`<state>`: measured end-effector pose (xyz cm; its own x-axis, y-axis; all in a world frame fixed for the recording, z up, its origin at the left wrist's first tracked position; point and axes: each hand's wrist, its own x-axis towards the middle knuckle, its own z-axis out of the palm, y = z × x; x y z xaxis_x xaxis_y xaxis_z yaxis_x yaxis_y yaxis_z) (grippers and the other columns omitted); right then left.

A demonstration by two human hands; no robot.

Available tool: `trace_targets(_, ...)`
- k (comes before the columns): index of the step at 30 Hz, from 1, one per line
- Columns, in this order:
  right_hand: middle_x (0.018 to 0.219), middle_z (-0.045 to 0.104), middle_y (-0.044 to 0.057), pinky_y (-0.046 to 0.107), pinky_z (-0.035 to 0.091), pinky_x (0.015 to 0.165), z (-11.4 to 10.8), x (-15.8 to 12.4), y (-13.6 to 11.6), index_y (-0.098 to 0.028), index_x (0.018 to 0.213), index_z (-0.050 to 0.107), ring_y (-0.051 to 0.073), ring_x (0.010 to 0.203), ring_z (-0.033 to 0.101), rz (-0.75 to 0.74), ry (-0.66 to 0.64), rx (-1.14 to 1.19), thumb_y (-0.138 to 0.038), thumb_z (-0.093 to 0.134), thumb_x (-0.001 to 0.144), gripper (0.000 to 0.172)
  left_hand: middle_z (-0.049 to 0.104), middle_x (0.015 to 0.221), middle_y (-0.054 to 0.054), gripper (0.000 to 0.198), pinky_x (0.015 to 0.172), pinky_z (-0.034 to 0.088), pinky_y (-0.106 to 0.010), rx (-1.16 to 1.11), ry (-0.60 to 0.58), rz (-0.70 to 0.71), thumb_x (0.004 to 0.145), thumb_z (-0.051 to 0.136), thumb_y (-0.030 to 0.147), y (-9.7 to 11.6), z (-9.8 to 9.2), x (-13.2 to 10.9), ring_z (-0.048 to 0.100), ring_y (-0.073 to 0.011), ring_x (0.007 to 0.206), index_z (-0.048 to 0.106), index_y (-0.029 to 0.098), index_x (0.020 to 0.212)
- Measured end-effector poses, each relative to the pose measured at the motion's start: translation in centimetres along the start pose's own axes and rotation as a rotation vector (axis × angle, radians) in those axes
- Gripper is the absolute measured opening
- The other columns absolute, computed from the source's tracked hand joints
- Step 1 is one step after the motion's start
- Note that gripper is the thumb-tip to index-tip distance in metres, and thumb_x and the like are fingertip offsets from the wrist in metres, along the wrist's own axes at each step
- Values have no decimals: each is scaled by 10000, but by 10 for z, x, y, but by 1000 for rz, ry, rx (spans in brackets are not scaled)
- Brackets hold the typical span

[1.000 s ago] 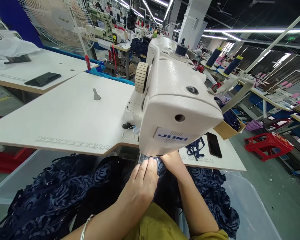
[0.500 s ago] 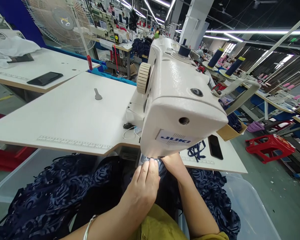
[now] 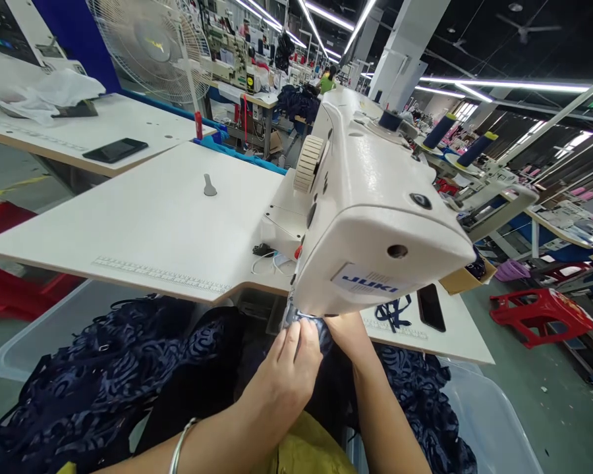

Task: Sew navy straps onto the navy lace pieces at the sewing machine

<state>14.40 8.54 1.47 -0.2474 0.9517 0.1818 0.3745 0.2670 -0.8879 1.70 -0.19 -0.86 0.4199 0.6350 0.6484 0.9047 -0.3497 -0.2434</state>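
Observation:
A white JUKI sewing machine (image 3: 375, 224) stands in front of me, its head hiding the needle area. Just below the head, my left hand (image 3: 294, 362) pinches a navy patterned garment (image 3: 325, 337), fingers bent and pressed together. My right hand (image 3: 348, 336) reaches in from the other side of the garment. Its fingers disappear behind the machine head, so their grip is hidden. More navy patterned garments (image 3: 113, 375) are heaped below the table edge on the left, and another heap (image 3: 415, 388) lies on the right.
The white sewing table (image 3: 178, 217) carries a small grey metal piece (image 3: 209, 185), dark straps (image 3: 393, 313) and a phone (image 3: 431, 307). Clear plastic bins (image 3: 499, 408) flank my lap. A red stool (image 3: 541, 316) stands at right, a fan (image 3: 153, 49) at back left.
The view has tilted and shifted, so the machine appears farther right and lower. Both hands stay at the garment beneath the machine head, with little visible movement.

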Motion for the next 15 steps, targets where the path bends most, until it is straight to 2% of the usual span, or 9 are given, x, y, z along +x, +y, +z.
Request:
trace_targets(4,935,717,51,421,408,1026,1,0,-2,-209,900,713,249,1082,591,-6,5,-3,-206,549,794,195,689,1055,-144,322,849,465,-378,-18,10,3,902,541,239,-5,-1,0,638,-254,947,627,9,1110)
trace_targets(10,848,730,34,413,420,1015,2,1,2,-215,879,717,238,1015,622,-10,14,16,-154,525,757,236,684,1052,-139,304,849,471,-372,-62,31,15,894,554,222,-6,0,0,634,-242,950,622,20,1111)
trace_targets(15,850,727,30,359,484,910,2,0,5,-203,897,709,217,943,638,-18,4,68,-134,499,755,263,662,1091,-148,322,890,461,-382,-90,37,51,879,571,202,-6,4,-6,614,-253,1010,604,30,1148)
